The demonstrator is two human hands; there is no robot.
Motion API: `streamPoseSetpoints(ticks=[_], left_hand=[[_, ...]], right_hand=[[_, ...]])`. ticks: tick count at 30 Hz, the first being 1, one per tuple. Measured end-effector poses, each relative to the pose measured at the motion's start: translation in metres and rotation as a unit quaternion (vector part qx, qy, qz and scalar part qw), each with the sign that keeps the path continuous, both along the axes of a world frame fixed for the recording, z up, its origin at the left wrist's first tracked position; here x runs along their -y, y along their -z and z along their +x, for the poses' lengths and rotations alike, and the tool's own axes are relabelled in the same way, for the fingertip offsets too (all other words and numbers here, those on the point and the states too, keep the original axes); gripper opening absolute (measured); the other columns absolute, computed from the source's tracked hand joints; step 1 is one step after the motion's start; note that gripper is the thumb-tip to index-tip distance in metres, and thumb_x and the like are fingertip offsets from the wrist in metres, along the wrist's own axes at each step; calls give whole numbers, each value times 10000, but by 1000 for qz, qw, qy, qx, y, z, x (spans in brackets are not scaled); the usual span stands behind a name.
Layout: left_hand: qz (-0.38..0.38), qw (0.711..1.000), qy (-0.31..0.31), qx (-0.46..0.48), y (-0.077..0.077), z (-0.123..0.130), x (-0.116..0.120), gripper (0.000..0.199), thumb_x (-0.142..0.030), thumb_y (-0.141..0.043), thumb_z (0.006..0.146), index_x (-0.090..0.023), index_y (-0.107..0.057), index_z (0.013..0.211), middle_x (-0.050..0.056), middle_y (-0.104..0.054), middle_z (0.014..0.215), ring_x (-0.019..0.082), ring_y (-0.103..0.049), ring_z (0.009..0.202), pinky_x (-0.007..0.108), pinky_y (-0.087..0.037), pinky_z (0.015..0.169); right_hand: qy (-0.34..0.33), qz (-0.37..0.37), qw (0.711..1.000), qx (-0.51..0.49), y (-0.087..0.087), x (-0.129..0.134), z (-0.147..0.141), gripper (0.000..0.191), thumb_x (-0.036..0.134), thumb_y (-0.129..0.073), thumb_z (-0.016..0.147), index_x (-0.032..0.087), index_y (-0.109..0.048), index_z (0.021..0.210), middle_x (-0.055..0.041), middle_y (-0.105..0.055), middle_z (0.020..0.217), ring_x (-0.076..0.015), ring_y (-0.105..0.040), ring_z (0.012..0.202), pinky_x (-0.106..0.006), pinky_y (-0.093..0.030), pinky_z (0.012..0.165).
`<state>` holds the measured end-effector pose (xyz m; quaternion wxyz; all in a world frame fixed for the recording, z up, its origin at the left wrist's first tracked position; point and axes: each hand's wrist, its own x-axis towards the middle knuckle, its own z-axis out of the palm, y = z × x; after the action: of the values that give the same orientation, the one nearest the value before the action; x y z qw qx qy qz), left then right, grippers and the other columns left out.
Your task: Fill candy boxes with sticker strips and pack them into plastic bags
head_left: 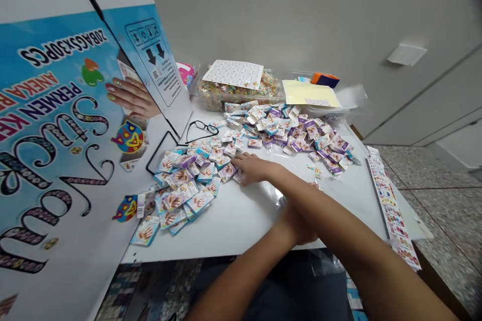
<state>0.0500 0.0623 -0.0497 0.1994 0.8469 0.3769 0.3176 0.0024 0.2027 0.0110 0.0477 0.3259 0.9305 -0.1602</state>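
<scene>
My right hand [250,168] reaches across to the left, its fingers stretched out and touching the right edge of a pile of small blue, white and purple boxes [178,195]. Crossed beneath the right forearm, my left hand [301,223] is bent closed near the table's front edge. The forearm covers much of it, and what it holds cannot be made out. Some crinkled clear plastic [280,199] shows beside it. A second heap of similar boxes [286,128] spreads over the back of the table.
A large printed carton [56,135] stands at the left. Black glasses [201,128] and a dark-framed object [158,153] lie near it. Behind are a clear tub of small wrapped pieces [218,98] and a yellow sheet [311,94]. Sticker strips [391,205] lie along the right edge.
</scene>
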Motion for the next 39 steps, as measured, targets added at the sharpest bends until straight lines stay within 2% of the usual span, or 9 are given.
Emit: streamPoseSetpoints(ticks=[5, 10, 14, 19, 23, 25, 29, 33, 39], left_hand=[[61, 996, 62, 2, 12, -2, -2, 692, -495, -472, 960, -297, -319, 1605, 5, -491, 1545, 456, -373, 1467, 583, -434, 1187], [41, 994, 96, -15, 21, 3, -2, 801, -491, -466, 930, -316, -144, 1642, -19, -413, 1612, 443, -333, 1496, 618, -379, 1218], [22, 995, 81, -49, 20, 8, -3, 813, -457, -504, 895, -286, -215, 1635, -7, -418, 1611, 420, -322, 1509, 587, -388, 1223], [37, 994, 62, -78, 21, 14, 1, 807, -418, -478, 898, -149, -243, 1622, 89, -379, 1634, 364, -226, 1557, 516, -348, 1264], [48, 991, 84, -89, 26, 22, 4, 811, -464, -457, 924, -115, -225, 1619, 125, -359, 1640, 356, -187, 1570, 573, -340, 1258], [58, 988, 87, -111, 23, 23, 4, 787, -442, -486, 913, -102, -298, 1597, 118, -412, 1611, 358, -206, 1564, 538, -351, 1262], [94, 985, 74, -126, 7, 18, 0, 663, -394, -346, 998, -67, -345, 1575, 125, -436, 1596, 349, -280, 1541, 492, -301, 1275], [101, 985, 58, -124, 0, 15, -1, 630, -384, -255, 1042, -45, -364, 1562, 142, -457, 1580, 347, -330, 1514, 474, -279, 1265], [123, 977, 62, -160, 5, 13, 0, 632, -402, -319, 1043, -11, -407, 1531, 152, -419, 1602, 344, -308, 1526, 446, -318, 1261]], right_hand=[[14, 21, 1000, 7, 6, 7, -3, 896, 437, -916, 640, 112, -523, 1376, -230, -467, 1415, -390, -476, 1286, -491, -476, 1002], [-39, 99, 994, 22, 11, 10, 4, 760, 681, -709, 800, 106, -552, 1272, -210, -566, 1306, -357, -577, 1165, -461, -493, 959], [-41, 118, 991, 52, 12, 26, 3, 775, 754, -597, 821, 98, -565, 1233, -182, -641, 1129, -327, -668, 895, -425, -527, 772], [4, 109, 991, 76, 6, 43, 7, 763, 777, -642, 745, 116, -612, 1125, -169, -666, 1030, -326, -676, 837, -421, -515, 759], [60, 42, 997, -31, -8, 46, 26, 719, 790, -696, 689, 161, -610, 1025, -130, -660, 1017, -286, -649, 822, -395, -498, 750], [127, -31, 979, -158, -15, 45, 37, 633, 772, -650, 745, 188, -588, 981, -85, -659, 966, -249, -633, 801, -354, -486, 713], [302, -176, 881, -319, -25, 36, 56, 547, 733, -427, 897, 203, -546, 963, -28, -656, 760, -202, -622, 658, -302, -458, 605], [443, 15, 886, -136, -23, 28, 53, 591, 766, -512, 849, 181, -588, 879, -108, -693, 825, -268, -665, 759, -331, -454, 654], [405, 73, 907, 94, -4, 28, 17, 682, 621, -582, 908, 34, -572, 1255, -272, -675, 1155, -376, -662, 1075, -408, -493, 851]])
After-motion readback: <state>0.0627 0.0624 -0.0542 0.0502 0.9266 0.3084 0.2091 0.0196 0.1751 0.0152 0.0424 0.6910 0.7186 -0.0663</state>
